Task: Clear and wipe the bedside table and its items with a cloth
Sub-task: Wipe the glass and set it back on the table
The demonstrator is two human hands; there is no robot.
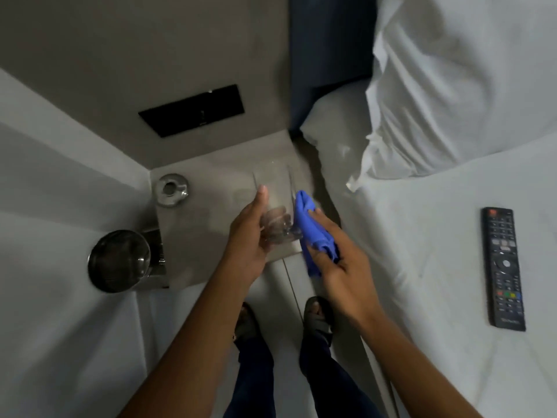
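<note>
My left hand [248,233] grips a clear drinking glass [275,206] by its base, above the grey bedside table [211,206]. The glass's open end points away from me. My right hand [337,257] is closed on a bunched blue cloth [310,230], and the cloth presses against the right side of the glass. A metal ashtray [171,190] stands at the table's back left corner. A black remote control [503,267] lies on the white bed sheet to the right.
A dark round bin lid [120,260] sits low at the left of the table. A black switch panel [193,110] is set in the wall behind. White pillows [437,95] lie on the bed [422,312] at the right. My sandalled feet stand on the floor below.
</note>
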